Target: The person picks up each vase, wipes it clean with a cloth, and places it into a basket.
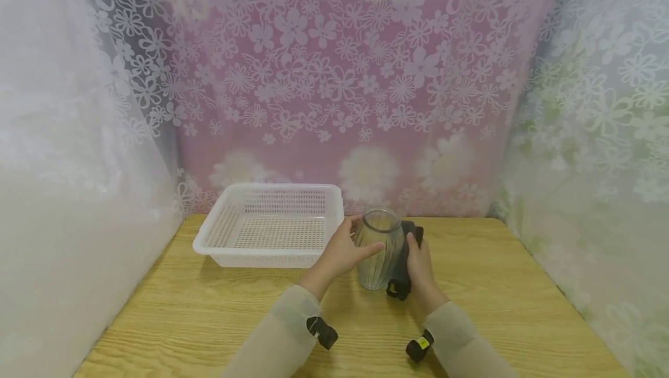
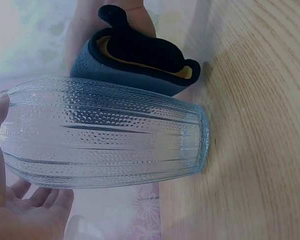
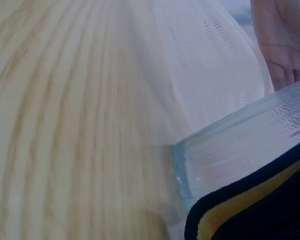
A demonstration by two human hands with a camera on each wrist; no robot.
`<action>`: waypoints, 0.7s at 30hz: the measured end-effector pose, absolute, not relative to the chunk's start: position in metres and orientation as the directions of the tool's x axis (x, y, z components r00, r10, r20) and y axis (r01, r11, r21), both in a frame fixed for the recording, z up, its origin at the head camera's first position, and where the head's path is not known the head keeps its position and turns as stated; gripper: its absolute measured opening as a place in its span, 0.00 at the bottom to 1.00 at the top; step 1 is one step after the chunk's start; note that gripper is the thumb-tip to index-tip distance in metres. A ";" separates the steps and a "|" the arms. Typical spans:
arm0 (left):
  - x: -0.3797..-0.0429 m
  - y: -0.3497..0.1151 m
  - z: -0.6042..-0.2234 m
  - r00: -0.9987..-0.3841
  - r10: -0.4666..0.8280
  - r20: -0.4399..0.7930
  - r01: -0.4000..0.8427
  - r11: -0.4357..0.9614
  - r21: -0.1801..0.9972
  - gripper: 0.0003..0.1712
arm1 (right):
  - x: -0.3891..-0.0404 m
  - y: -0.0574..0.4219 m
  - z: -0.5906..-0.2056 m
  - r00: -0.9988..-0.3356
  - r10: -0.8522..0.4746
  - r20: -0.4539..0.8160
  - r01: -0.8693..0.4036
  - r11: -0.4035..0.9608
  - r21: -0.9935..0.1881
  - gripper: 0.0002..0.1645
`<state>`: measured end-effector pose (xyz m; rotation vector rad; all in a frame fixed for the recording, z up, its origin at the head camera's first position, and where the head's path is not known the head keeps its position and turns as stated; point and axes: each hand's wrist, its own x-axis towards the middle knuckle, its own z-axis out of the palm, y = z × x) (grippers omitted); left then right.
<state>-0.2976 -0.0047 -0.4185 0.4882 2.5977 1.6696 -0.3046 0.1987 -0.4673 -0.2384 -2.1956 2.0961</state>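
Note:
A clear ribbed glass jar (image 1: 372, 265) with a round open mouth stands upright, its base right at the tabletop. My left hand (image 1: 345, 250) holds it from the left near the top, thumb across the front and fingers round the far side. My right hand (image 1: 422, 267) grips a folded dark grey-blue cloth pad (image 1: 401, 259) against the jar's right side. In the left wrist view the pad (image 2: 135, 62) shows black edging, a yellow inside and a small black loop. The right wrist view shows the jar's base (image 3: 187, 175) beside the pad's edge; the right hand's fingers are hidden there.
A white perforated plastic basket (image 1: 272, 259) stands at the back left, close to my left hand. The wooden table (image 1: 219, 320) is backed by a pink floral curtain (image 1: 324, 76), with pale sheeting (image 1: 78, 163) along the left and right sides.

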 end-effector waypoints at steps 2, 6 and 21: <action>-0.297 -0.005 -0.418 -0.951 0.269 0.155 0.253 0.382 0.889 0.56 | -0.305 0.202 -0.465 -0.985 0.171 -0.025 0.035 0.053 -0.998 0.42; -0.298 -0.005 -0.420 -0.948 0.271 0.167 0.263 0.374 0.889 0.57 | -0.303 0.210 -0.458 -0.986 0.164 -0.016 0.031 0.091 -0.995 0.42; -0.299 -0.005 -0.422 -0.942 0.293 0.166 0.270 0.359 0.893 0.57 | -0.309 0.246 -0.420 -0.990 0.133 0.047 0.004 0.358 -0.934 0.52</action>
